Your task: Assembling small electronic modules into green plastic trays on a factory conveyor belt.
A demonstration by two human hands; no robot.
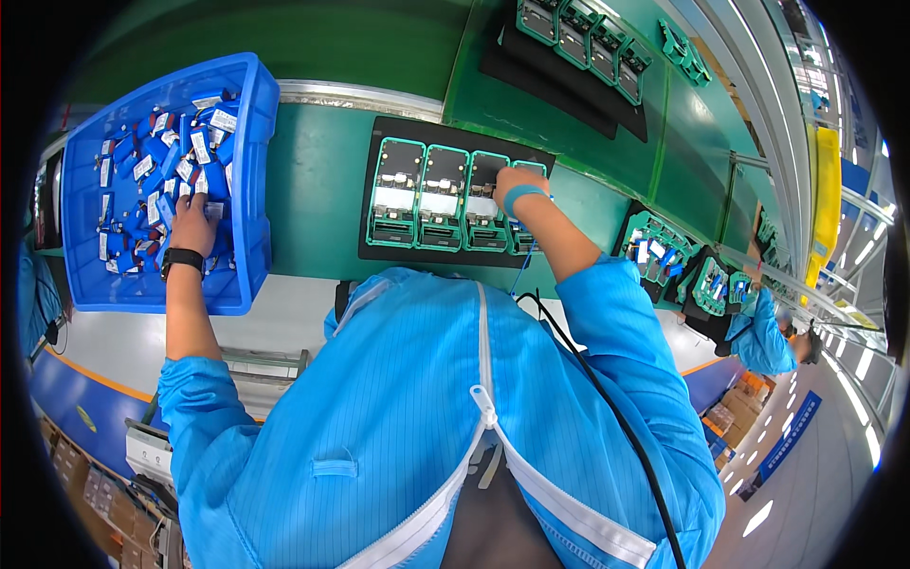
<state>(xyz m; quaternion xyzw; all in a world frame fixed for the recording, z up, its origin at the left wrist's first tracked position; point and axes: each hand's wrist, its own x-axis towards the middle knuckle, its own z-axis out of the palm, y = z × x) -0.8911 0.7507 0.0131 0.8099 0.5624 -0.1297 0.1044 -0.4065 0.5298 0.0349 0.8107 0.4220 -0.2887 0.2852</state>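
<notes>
My left hand (192,228) reaches down into a blue plastic bin (254,180), its fingers stretched out and touching loose blue battery packs (150,178) with white labels and short wires. A dark band circles that wrist. My right hand (518,184), with a blue-green strap at the wrist, is curled over the rightmost of a row of green-framed circuit board holders (442,194). Whatever its fingers hold is hidden beneath the hand. The holders lie on a black mat (377,248); the ones on the left show a white strip across a black board.
More green frames (592,43) sit on a black mat on the far conveyor. To the right are further filled frames (654,251) and a person in a blue sleeve (763,337). A black cable (607,398) crosses my right side. A metal rail (360,98) runs behind the mat.
</notes>
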